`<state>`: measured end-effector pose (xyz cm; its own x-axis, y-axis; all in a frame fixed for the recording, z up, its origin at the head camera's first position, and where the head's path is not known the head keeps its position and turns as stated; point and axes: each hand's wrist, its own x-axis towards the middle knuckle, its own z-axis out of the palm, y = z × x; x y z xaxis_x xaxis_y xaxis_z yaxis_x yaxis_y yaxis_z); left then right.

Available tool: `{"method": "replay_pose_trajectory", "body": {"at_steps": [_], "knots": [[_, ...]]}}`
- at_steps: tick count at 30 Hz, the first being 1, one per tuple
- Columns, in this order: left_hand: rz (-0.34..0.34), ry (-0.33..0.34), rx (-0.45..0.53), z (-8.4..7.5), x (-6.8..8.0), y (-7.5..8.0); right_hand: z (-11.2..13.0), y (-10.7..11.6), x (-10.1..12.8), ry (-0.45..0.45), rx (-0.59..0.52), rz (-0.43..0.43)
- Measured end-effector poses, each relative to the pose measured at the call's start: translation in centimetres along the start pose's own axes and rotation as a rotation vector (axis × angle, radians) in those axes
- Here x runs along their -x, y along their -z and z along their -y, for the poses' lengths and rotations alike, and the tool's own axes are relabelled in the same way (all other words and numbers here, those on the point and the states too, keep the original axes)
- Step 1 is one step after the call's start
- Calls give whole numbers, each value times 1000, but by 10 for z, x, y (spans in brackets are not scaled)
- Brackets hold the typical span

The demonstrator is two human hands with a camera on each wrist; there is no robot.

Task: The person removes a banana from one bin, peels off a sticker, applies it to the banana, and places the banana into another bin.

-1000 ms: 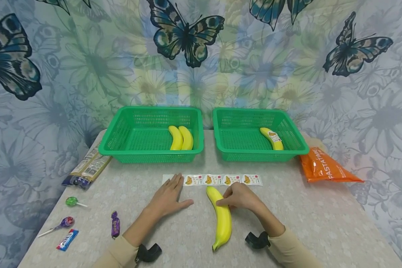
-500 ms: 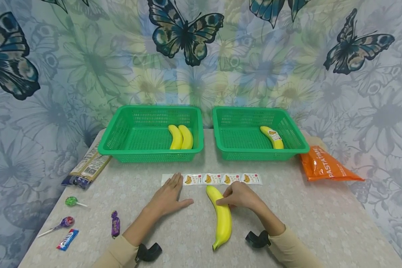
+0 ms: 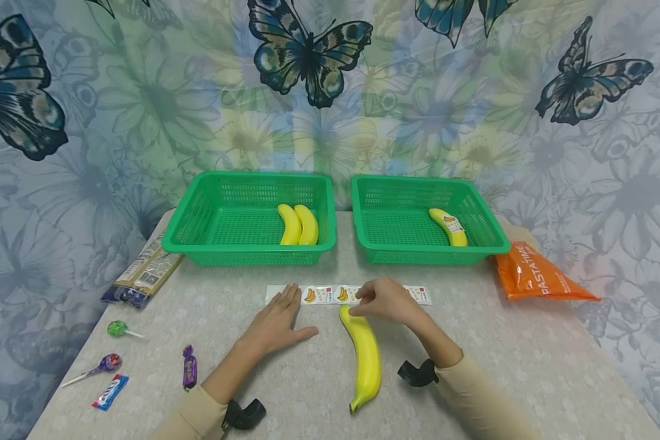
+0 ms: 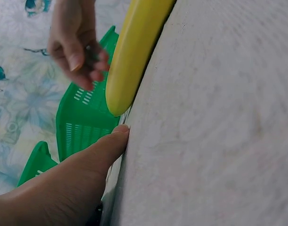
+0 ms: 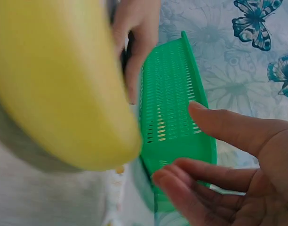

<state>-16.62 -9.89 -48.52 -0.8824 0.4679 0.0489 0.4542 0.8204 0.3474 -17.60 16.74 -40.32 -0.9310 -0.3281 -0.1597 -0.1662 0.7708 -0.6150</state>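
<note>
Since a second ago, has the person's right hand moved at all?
Yes. The right hand has left the middle of the banana and gone forward to the sticker strip, toward the green baskets.

Banana (image 3: 365, 356) plain yellow. Both baskets (image 3: 198, 235) green mesh. Sticker strip (image 3: 330, 294) white, yellow banana prints. Pasta bag (image 3: 536, 276) orange, white lettering. Table (image 3: 528, 360) speckled grey-beige. Backdrop (image 3: 143, 110) pale floral, dark teal butterflies. Sleeves (image 3: 478, 403) beige.
</note>
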Motion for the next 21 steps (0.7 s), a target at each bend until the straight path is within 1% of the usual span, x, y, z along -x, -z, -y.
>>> {"method": "replay_pose_trajectory", "body": {"at_steps": [5,10,18,21], "knots": [[8,2,4,1,0,0,19,7,-27,152,43,17],[20,8,6,2,-1,-1,34,5,-54,277,128,104],[39,13,5,1,1,2,39,-14,-92,385,302,263],[36,14,10,1,2,3,39,-20,-102,393,352,295]]}}
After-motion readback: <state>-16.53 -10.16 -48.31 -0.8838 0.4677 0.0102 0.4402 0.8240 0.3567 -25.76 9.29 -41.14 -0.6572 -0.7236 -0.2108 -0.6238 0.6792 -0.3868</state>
